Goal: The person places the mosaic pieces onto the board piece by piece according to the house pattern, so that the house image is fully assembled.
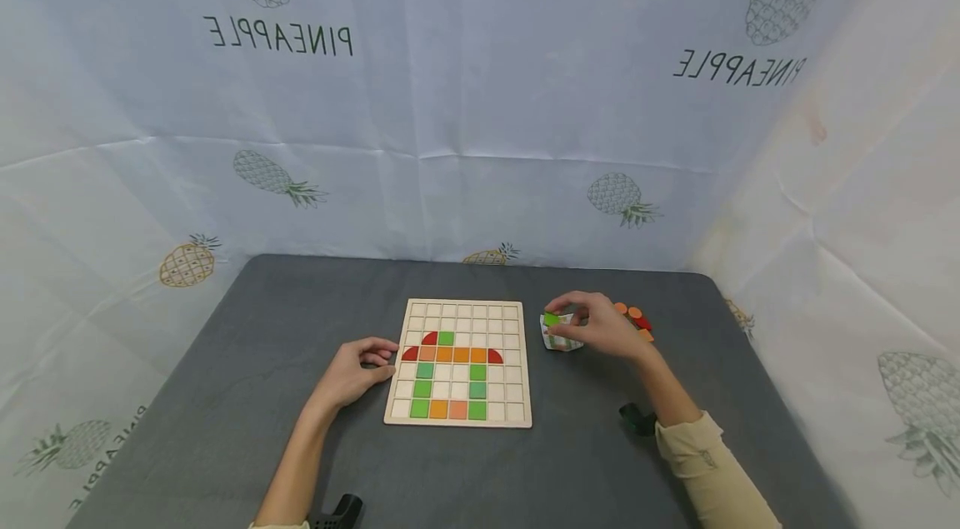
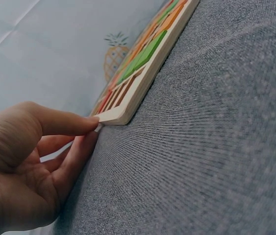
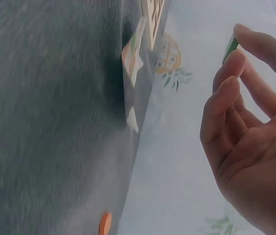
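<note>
A square wooden grid board [image 1: 517, 421] lies on the table, with red quarter-round tiles [image 1: 496, 356] and green, teal, orange and salmon square tiles [image 1: 458, 410] set in some of its cells. My left hand [image 1: 352, 371] is at the board's left edge, and its thumb and fingertips touch the rim, as the left wrist view also shows. Between thumb and forefinger my right hand [image 1: 600, 325] pinches a green square tile [image 3: 231, 47], raised over a small patterned paper card [image 1: 564, 343] right of the board. The card's far part is partly hidden by that hand.
Behind the right hand lie loose orange and red pieces [image 1: 636, 313]. A dark device [image 1: 637, 419] sits at the right wrist and a black one [image 1: 345, 510] at the left. A white pineapple-printed cloth [image 1: 480, 96] hangs behind the grey table [image 1: 315, 287].
</note>
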The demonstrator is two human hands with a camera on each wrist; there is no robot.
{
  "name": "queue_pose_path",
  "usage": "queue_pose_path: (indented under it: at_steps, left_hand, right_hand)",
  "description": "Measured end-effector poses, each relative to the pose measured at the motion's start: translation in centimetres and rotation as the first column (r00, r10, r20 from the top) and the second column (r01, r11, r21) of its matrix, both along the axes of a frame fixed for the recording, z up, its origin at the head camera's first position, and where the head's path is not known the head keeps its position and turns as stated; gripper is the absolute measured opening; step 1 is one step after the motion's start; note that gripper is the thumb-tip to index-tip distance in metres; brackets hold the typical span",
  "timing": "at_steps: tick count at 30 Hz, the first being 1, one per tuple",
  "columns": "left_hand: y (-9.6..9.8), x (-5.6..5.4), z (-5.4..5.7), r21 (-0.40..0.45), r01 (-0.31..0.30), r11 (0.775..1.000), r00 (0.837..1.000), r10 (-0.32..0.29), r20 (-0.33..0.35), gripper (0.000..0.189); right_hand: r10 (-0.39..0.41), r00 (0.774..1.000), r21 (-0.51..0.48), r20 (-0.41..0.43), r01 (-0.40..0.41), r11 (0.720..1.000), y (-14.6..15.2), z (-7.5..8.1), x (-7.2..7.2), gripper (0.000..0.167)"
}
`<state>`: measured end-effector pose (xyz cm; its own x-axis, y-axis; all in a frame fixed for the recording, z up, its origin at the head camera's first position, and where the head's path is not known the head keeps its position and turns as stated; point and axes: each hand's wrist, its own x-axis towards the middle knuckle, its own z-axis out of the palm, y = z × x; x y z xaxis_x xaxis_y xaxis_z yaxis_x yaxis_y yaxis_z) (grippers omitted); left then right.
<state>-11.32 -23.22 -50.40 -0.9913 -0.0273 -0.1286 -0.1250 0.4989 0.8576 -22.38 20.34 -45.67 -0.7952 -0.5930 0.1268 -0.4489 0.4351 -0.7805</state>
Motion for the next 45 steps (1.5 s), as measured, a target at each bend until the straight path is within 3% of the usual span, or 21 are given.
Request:
queue_pose_path:
  at_steps: [6, 13, 19, 23, 28, 36, 45]
  left_hand:
    - [0.0, 0.0, 0.1, 0.004, 0.008, 1.0, 1.0, -0.008, 0.003, 0.035]
    - [0.0, 0.1, 0.1, -0.006, 0.002, 1.0, 1.0, -0.002, 0.006, 0.035]
    - [0.0, 0.0, 0.0, -0.01, 0.001, 1.0, 1.0, -0.001, 0.005, 0.035]
    - [0.0, 0.0, 0.0, -0.009, 0.002, 1.0, 1.0, -0.002, 0.008, 0.035]
    - [0.0, -0.1, 0.1, -0.007, 0.003, 1.0, 1.0, -0.003, 0.01, 0.035]
    - [0.0, -0.1, 0.1, -0.014, 0.001, 1.0, 1.0, -0.001, 0.01, 0.035]
    - [0.0, 0.0, 0.0, -0.019, -0.001, 1.0, 1.0, 0.001, 0.012, 0.035]
  right_hand:
    - [0.027, 0.999, 0.008, 0.023, -0.027, 1.0, -2.4, -0.2, -0.1, 0.034]
    - [0.11, 0.994, 0.025, -0.006, -0.11, 0.994, -6.1, -0.8, -0.5, 0.033]
    - [0.165, 0.985, 0.042, 0.046, -0.167, 0.985, -9.2, -1.5, -0.9, 0.036]
    - [0.182, 0.98, 0.07, 0.081, -0.188, 0.98, -11.0, -2.1, -1.3, 0.035]
    - [0.205, 0.977, 0.137, 0.06, -0.212, 0.968, -12.8, -2.6, -1.7, 0.028]
    - [0.173, 0.984, 0.239, 0.031, -0.175, 0.955, -14.5, -2.9, -1.6, 0.014]
    - [0.144, 0.99, 0.251, -0.002, -0.139, 0.958, -14.6, -3.1, -1.0, 0.013]
